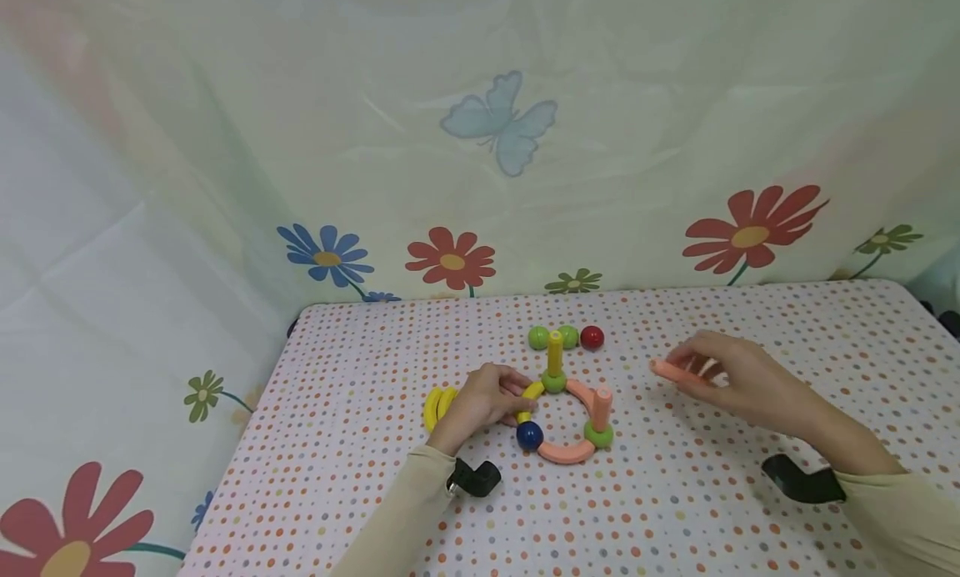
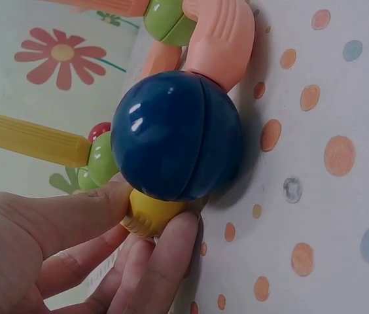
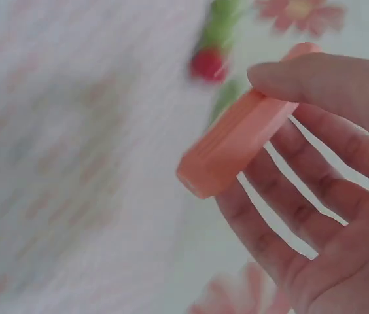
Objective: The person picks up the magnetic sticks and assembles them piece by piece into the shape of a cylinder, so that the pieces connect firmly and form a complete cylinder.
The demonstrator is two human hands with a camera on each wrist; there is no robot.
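On the spotted tabletop lies a ring of curved toy rods joined by balls. Its blue ball [image 2: 171, 137] sits at the near left, between a yellow curved rod [image 1: 533, 391] and a pink curved rod [image 1: 566, 453]. From one green ball [image 1: 554, 382] a yellow rod [image 1: 555, 353] stands upright; a pink rod [image 1: 602, 410] rises from the other green ball [image 1: 598, 434]. With thumb and fingers my left hand [image 1: 483, 400] pinches the yellow curved rod beside the blue ball. Right of the ring, my right hand [image 1: 750, 385] holds a loose pink rod [image 3: 240, 140] above the table.
Behind the ring, two green balls [image 1: 538, 338] and a red ball [image 1: 592, 338] sit in a row. Yellow curved rods [image 1: 432, 408] lie left of my left hand. A flowered cloth [image 1: 615, 143] hangs along the table's back edge.
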